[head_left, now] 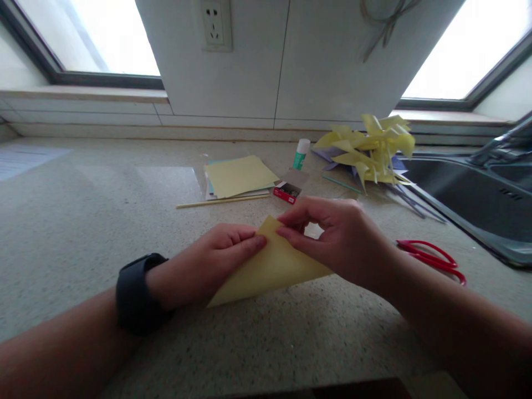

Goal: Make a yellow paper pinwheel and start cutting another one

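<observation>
Working over a speckled counter point(83, 233), facing a white wall point(249, 77) and having a steel sink point(465, 194) off to the right. Holding yellow paper point(274, 271) in front, over the middle of the counter, roughly triangular in outline, with one tip pointing toward the wall. Grasping it at its left edge with the left hand point(233, 249), thumb on top near the tip. Pinching it with the right hand point(341, 230), between thumb and fingertips, on the right side of the same tip, just beside the left thumb. Seeing yellow pinwheels point(369, 145) heaped next to the sink, with violet paper underneath. Having a stack point(243, 177) of sheets between the hands and the wall, yellow on top, blue-green peeking out below. Having scissors point(434, 259) near the right forearm, red handles showing, blades hidden. Wearing a dark watch point(139, 293) on the left wrist. Seeing a thin stick point(222, 201) lying along the stack's near side, then a small red box point(286, 192), an upright glue stick point(300, 155) just behind it and a slim green straw point(341, 184) near the pinwheels
</observation>
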A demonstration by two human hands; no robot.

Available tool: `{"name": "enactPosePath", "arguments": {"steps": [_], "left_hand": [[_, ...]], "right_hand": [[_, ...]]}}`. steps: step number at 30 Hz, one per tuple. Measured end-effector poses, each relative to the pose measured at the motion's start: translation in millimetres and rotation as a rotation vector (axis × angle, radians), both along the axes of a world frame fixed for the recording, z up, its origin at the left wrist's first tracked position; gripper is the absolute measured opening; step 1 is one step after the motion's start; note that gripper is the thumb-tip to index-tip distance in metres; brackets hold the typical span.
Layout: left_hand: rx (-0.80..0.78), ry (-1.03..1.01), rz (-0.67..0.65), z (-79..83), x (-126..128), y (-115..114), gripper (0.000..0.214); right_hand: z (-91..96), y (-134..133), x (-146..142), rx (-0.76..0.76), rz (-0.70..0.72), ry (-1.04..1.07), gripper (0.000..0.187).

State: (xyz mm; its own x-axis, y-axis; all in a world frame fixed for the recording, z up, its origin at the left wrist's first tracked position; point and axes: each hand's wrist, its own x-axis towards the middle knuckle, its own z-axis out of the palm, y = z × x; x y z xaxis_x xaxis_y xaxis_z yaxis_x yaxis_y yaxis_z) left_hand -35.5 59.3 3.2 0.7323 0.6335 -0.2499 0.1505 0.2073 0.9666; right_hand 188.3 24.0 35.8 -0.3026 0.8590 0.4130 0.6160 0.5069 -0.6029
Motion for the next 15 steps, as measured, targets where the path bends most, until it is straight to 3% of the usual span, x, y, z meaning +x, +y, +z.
{"name": "enactPosePath", "arguments": {"steps": [15], "left_hand": [[-0.016, 0.006, -0.008, 1.0, -0.3, -0.2, 0.032]], "right_hand": [[2.2, -0.8, -0.2, -0.030, 0.041, 0.053, 0.005]]}}
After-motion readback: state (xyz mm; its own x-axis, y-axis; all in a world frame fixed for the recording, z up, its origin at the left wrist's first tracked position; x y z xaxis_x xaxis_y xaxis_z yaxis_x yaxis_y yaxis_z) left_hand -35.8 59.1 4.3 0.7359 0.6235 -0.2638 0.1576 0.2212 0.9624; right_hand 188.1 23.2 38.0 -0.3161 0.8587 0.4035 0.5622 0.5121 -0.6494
